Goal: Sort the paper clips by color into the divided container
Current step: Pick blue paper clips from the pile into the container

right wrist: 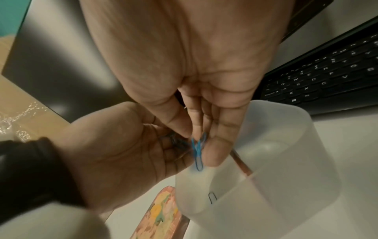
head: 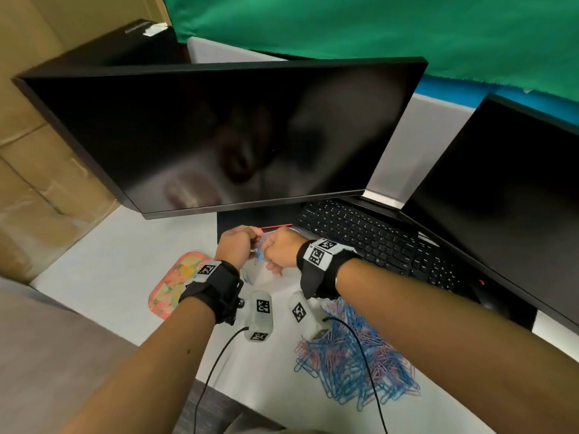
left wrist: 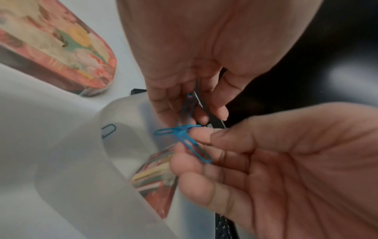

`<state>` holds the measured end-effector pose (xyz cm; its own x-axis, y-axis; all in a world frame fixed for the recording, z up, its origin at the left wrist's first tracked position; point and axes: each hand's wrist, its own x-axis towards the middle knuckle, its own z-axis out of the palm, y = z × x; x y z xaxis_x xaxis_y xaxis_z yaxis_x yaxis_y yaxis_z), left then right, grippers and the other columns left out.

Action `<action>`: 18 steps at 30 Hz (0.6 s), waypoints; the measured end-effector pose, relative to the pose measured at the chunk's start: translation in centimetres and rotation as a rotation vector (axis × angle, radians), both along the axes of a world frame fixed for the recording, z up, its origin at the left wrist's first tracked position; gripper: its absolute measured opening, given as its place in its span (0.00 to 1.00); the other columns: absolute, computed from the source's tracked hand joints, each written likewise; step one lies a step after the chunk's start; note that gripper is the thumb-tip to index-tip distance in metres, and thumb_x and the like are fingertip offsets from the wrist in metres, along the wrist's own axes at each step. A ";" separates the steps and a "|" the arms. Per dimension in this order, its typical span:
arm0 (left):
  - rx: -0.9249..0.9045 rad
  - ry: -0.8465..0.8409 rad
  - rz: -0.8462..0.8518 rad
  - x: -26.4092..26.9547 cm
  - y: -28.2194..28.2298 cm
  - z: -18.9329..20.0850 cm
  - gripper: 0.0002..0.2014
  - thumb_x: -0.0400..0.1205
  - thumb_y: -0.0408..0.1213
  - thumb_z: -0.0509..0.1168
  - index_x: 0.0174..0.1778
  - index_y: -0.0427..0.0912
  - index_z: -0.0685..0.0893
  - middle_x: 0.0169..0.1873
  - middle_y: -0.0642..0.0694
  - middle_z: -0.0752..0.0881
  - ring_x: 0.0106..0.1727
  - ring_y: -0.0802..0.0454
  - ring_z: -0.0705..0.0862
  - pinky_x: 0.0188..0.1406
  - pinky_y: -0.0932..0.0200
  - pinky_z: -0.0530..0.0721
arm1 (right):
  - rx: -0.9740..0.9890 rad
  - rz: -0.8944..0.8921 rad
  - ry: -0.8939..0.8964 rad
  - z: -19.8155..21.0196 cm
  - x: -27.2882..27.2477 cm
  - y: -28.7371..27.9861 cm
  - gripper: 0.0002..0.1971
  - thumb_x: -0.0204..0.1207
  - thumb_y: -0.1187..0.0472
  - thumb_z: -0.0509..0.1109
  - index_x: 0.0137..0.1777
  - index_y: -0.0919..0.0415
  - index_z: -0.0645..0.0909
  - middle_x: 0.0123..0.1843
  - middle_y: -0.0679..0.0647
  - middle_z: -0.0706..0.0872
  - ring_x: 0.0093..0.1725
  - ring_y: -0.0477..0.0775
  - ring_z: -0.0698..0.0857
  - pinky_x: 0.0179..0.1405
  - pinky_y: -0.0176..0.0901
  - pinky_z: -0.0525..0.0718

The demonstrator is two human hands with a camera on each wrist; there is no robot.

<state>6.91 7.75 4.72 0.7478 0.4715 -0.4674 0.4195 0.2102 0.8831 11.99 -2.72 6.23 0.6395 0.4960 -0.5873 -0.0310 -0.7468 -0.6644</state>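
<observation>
Paper clips (head: 354, 364), blue and pink, lie in a heap at the near edge of the desk (head: 103, 277). Both hands are up above the clear divided container (right wrist: 266, 161). The left hand (head: 233, 245) and the right hand (head: 283, 250) each pinch tangled blue clips (left wrist: 184, 139). One dark clip (right wrist: 212, 198) lies inside the container.

An office is indicated by two dark monitors (head: 225, 136) and a black keyboard (head: 376, 239) set on a white desk (head: 103, 270), with cardboard boxes (head: 31, 151) stacked at the left of the frame.
</observation>
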 end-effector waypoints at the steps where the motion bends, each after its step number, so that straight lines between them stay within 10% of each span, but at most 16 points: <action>1: 0.024 0.008 -0.005 0.0 0.1 -0.1 0.17 0.81 0.25 0.53 0.34 0.41 0.84 0.36 0.43 0.85 0.45 0.45 0.82 0.54 0.47 0.84 | 0.011 -0.007 -0.031 -0.1 0.2 -0.1 0.15 0.77 0.67 0.62 0.60 0.73 0.81 0.44 0.65 0.87 0.36 0.59 0.86 0.40 0.50 0.90; 12: 0.345 -0.030 -0.117 -0.7 -0.5 0.4 0.12 0.81 0.31 0.59 0.37 0.45 0.85 0.40 0.49 0.86 0.50 0.46 0.83 0.59 0.50 0.82 | 0.144 -0.245 -0.048 0.6 0.7 -7.5 0.10 0.77 0.71 0.65 0.54 0.63 0.84 0.40 0.56 0.87 0.38 0.52 0.86 0.47 0.47 0.89; 18: 0.418 -0.174 -0.422 -1.4 -5.1 1.0 0.14 0.81 0.28 0.62 0.35 0.51 0.83 0.35 0.45 0.84 0.32 0.52 0.83 0.29 0.64 0.79 | -0.062 -0.340 -0.136 -1.8 -0.4 -17.0 0.10 0.80 0.68 0.62 0.51 0.58 0.84 0.45 0.54 0.88 0.40 0.50 0.86 0.39 0.41 0.87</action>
<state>5.53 2.63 5.72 0.9583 0.2356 -0.1615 0.2335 -0.3207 0.9180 11.60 -19.75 4.46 0.8361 0.2080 -0.5077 -0.1987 -0.7478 -0.6335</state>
